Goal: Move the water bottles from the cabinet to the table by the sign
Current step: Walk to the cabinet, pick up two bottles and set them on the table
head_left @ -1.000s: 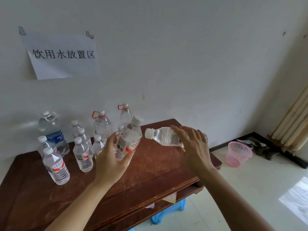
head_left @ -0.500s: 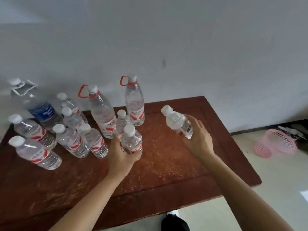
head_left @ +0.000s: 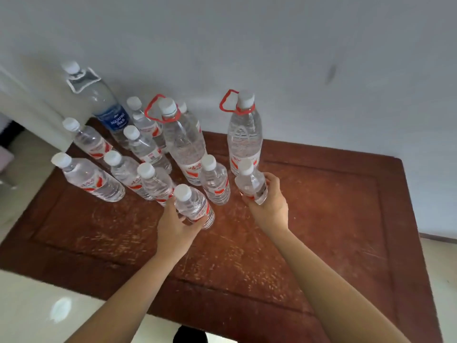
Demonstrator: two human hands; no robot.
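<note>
While both hands were over the bench (head_left: 321,219), each had hold of one small water bottle. The left hand (head_left: 176,225) was curled round the lower body of the nearer bottle (head_left: 194,206), which leaned toward the camera. The right hand (head_left: 270,201) was wrapped round the base of the second bottle (head_left: 251,184), held just in front of a tall red-handled bottle (head_left: 244,137). Whether either base rested on the wood could not be established.

Risks noted, as judgement:
- The second bottle sat very close to the tall red-handled bottle. A sideways nudge on setting down could rock or topple it.
- The nearer bottle was tilted. Release before its base lay flat would likely tip it into the upright small bottle (head_left: 215,180) between the hands.
- The standing group (head_left: 138,154) at the rear left was tightly packed, so one fall could carry through several.

Surface: dark red-brown wood with a raised border, heavily scratched and scuffed across the middle. Bottles occupied the rear left, including a blue-labelled bottle (head_left: 106,107) by the wall (head_left: 296,58).

Room: plain grey-white wall bearing one dark mark, and a pale glossy floor (head_left: 37,305). No sign was in view.
</note>
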